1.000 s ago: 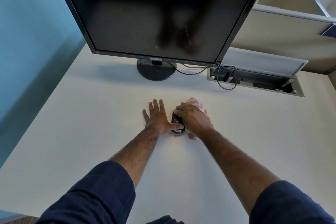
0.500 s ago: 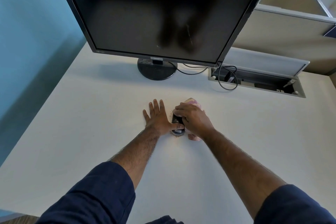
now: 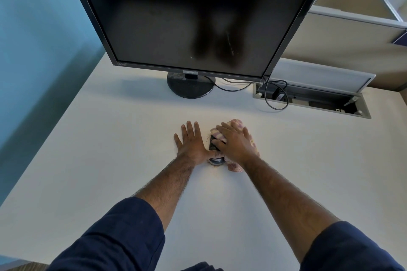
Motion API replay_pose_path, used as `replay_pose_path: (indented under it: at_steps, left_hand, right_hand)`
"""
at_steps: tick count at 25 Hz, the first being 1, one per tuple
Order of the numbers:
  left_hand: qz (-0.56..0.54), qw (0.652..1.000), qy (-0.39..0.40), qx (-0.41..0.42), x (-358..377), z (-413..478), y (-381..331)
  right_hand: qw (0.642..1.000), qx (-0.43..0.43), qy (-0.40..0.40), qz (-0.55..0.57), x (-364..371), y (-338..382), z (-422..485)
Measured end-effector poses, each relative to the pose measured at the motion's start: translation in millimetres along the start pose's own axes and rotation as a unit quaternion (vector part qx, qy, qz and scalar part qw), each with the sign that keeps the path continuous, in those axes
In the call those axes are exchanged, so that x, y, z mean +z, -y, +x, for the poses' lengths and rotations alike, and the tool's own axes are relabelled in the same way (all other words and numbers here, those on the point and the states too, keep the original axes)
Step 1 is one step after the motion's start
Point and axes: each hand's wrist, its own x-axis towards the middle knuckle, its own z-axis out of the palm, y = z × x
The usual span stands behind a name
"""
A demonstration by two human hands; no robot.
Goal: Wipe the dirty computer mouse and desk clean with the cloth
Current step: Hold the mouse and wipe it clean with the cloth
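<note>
A black computer mouse (image 3: pixel 215 159) lies on the white desk (image 3: pixel 110 149), mostly covered by both hands. My right hand (image 3: pixel 234 144) presses a pink and white cloth (image 3: pixel 236 124) down over the mouse's top and right side. My left hand (image 3: pixel 191 143) rests flat on the desk, fingers spread, with its thumb against the mouse's left side. Small crumbs (image 3: pixel 213 166) of dirt dot the desk around the mouse's near and left edge.
A large dark monitor (image 3: pixel 193 17) on a round black base (image 3: pixel 190 86) stands behind the hands. To the back right sits an open cable tray (image 3: pixel 312 99) with black cables (image 3: pixel 276 97). A blue wall runs along the desk's left edge.
My right hand and the cloth have slid slightly forward and left over the mouse, with more cloth now showing on its top. My left hand has stayed put.
</note>
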Motion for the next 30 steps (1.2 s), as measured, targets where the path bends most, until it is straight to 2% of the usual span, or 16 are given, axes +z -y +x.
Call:
replay_pose_path:
  at_steps: [4, 7, 10, 12, 21, 24, 27, 30]
  left_hand:
    - [-0.010, 1.000, -0.003, -0.006, 0.1, -0.5, 1.4]
    - [-0.007, 1.000, -0.001, -0.001, 0.0, -0.7, -0.2]
    - [-0.009, 1.000, 0.002, 0.004, 0.5, -0.4, 0.5]
    - [-0.004, 1.000, 0.000, 0.005, 1.1, -2.2, 0.1]
    - [-0.031, 1.000, 0.003, 0.003, -1.2, -5.9, -0.5]
    - [-0.030, 1.000, 0.002, -0.006, -0.5, -5.4, -1.2]
    - [-0.033, 0.999, 0.002, -0.008, 1.0, -4.8, -0.8]
    - [-0.028, 1.000, 0.000, -0.011, 1.5, -3.9, -0.4]
  right_hand:
    - [0.998, -0.009, -0.043, 0.045, -0.2, 0.6, 0.0]
    - [0.994, -0.063, -0.052, 0.069, 1.2, -1.3, -10.4]
    - [0.991, -0.134, -0.023, -0.006, 6.7, -5.9, -24.9]
    - [0.988, -0.148, -0.013, -0.050, 6.8, -8.7, -26.9]
    - [0.997, -0.070, 0.022, -0.013, -2.0, -1.2, -2.5]
    - [0.999, -0.034, 0.005, 0.011, -8.4, 1.4, 5.8]
    - [0.992, 0.022, -0.046, 0.112, -15.6, -2.2, 9.0]
    - [0.993, -0.023, -0.051, 0.102, -16.2, -4.9, 2.1]
